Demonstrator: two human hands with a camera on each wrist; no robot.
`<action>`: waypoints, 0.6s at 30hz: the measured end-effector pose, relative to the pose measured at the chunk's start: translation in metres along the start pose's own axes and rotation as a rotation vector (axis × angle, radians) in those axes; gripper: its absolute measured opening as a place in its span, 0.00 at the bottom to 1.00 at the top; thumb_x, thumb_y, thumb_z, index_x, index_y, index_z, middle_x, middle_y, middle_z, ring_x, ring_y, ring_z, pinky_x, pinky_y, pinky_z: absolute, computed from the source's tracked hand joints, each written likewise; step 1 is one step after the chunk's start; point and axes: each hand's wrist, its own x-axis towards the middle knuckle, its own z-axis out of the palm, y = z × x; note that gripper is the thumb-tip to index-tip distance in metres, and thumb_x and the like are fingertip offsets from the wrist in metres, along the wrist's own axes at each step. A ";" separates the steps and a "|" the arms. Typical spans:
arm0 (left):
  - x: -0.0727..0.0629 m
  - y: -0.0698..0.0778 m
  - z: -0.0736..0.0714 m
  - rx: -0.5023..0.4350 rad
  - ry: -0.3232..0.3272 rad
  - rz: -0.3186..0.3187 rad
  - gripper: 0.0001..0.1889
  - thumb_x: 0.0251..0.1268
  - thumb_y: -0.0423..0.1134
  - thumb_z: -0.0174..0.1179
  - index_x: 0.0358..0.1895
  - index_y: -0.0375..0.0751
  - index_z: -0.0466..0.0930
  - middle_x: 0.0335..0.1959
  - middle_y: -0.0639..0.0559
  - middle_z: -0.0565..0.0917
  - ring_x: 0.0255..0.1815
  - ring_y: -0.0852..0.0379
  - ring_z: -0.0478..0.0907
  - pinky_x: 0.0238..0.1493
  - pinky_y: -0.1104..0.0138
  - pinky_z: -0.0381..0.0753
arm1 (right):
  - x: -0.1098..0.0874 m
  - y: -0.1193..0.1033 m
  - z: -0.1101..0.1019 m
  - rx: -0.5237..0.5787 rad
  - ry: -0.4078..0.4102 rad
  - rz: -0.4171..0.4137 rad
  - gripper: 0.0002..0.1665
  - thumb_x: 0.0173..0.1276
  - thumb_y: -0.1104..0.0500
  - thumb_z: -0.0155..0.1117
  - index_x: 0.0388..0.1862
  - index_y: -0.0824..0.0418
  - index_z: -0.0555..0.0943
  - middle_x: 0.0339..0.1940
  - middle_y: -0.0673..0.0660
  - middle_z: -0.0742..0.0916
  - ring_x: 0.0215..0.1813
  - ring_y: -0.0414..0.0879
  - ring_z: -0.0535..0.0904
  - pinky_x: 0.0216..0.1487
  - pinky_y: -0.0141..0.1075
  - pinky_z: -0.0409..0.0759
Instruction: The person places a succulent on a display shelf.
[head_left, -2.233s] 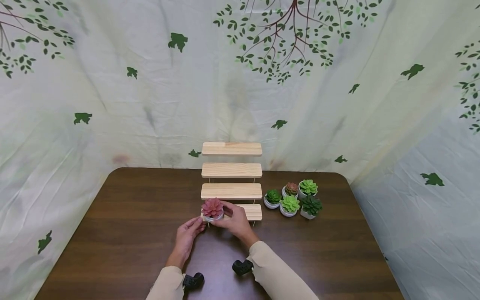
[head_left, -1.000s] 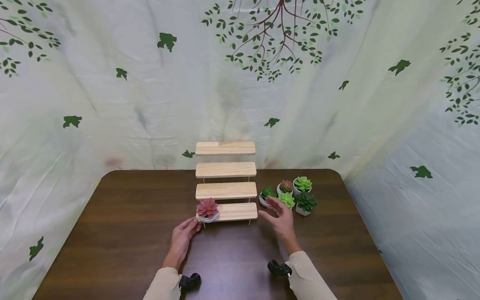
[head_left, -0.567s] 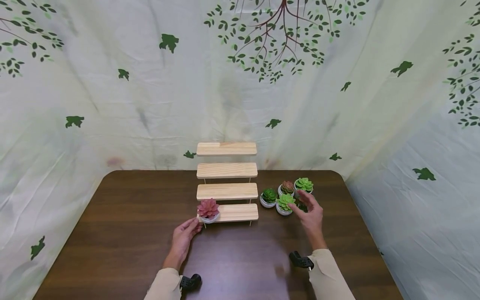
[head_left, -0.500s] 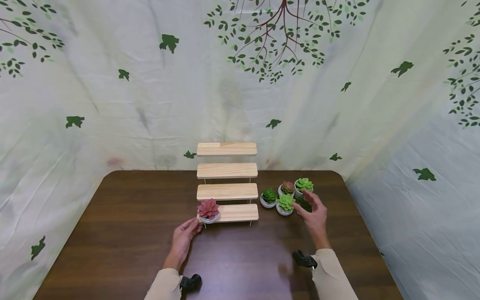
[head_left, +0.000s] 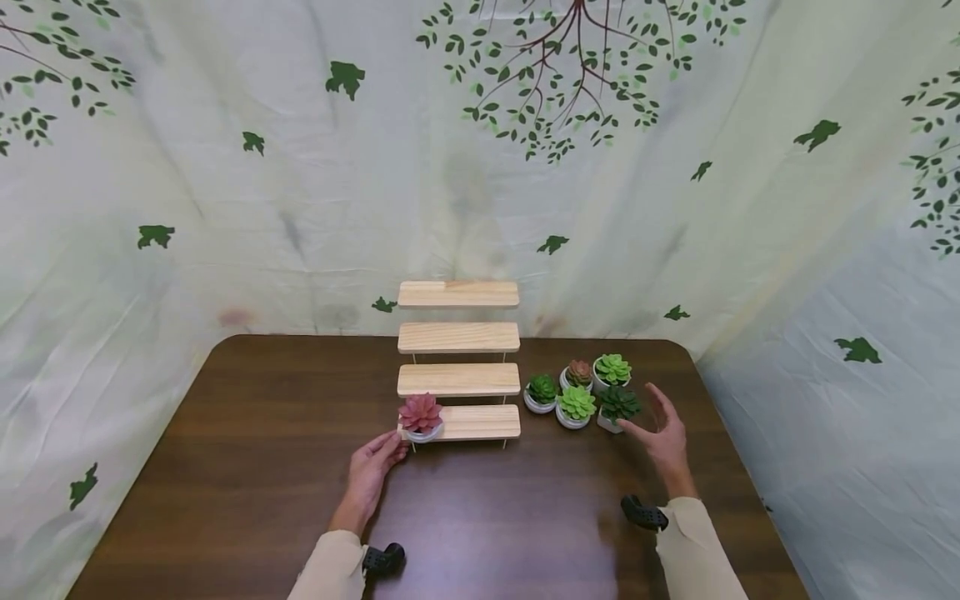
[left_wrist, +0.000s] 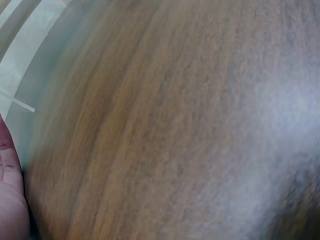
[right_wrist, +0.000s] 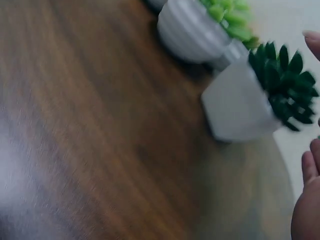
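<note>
A pink succulent (head_left: 421,413) in a small white pot sits at the left end of the bottom step of a light wooden tiered stand (head_left: 480,423). My left hand (head_left: 372,471) pinches that step's left corner, fingertips right beside the pot. In the left wrist view only part of the left hand (left_wrist: 10,200) shows at the edge. To the right, my right hand (head_left: 662,437) is spread beside a dark green succulent (head_left: 619,403), thumb close to its pot. The right wrist view shows this plant's white angular pot (right_wrist: 237,102) standing on the table, with the right hand's fingers (right_wrist: 311,170) apart from it.
Beside the dark green plant stand a light green succulent (head_left: 577,402), a reddish-brown one (head_left: 579,373), another light green one (head_left: 613,368) and a mid-green one (head_left: 541,388). The dark wooden table (head_left: 262,450) ends at a leaf-printed curtain (head_left: 315,183).
My right hand has let go of the pink succulent's pot and moved right, past the other plants, to the far side of the dark green one. The left hand has stayed at the step's corner.
</note>
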 end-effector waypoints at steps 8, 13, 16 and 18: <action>0.000 0.001 0.000 0.012 -0.001 -0.011 0.12 0.70 0.33 0.56 0.49 0.25 0.77 0.29 0.56 0.84 0.32 0.62 0.80 0.41 0.72 0.81 | 0.004 0.022 0.006 0.020 -0.062 0.137 0.51 0.55 0.74 0.70 0.74 0.67 0.54 0.73 0.67 0.64 0.74 0.59 0.57 0.72 0.51 0.56; 0.000 -0.001 -0.002 -0.004 -0.015 0.010 0.08 0.70 0.32 0.56 0.44 0.31 0.81 0.30 0.55 0.85 0.32 0.62 0.81 0.41 0.72 0.82 | 0.003 0.028 0.013 0.074 -0.052 0.193 0.51 0.55 0.76 0.69 0.75 0.66 0.54 0.73 0.68 0.64 0.74 0.59 0.56 0.73 0.43 0.56; 0.000 -0.002 -0.003 -0.017 -0.028 0.021 0.06 0.70 0.31 0.56 0.42 0.33 0.81 0.29 0.55 0.85 0.32 0.62 0.81 0.40 0.72 0.82 | 0.003 0.031 0.016 0.089 -0.030 0.203 0.49 0.55 0.77 0.68 0.73 0.68 0.56 0.72 0.69 0.65 0.74 0.58 0.57 0.69 0.30 0.62; -0.001 -0.002 -0.004 -0.022 -0.034 0.025 0.06 0.70 0.31 0.56 0.41 0.35 0.82 0.29 0.55 0.85 0.32 0.61 0.81 0.40 0.72 0.82 | 0.003 0.033 0.018 0.073 -0.019 0.205 0.46 0.55 0.76 0.68 0.71 0.70 0.59 0.70 0.70 0.67 0.72 0.54 0.61 0.62 0.22 0.66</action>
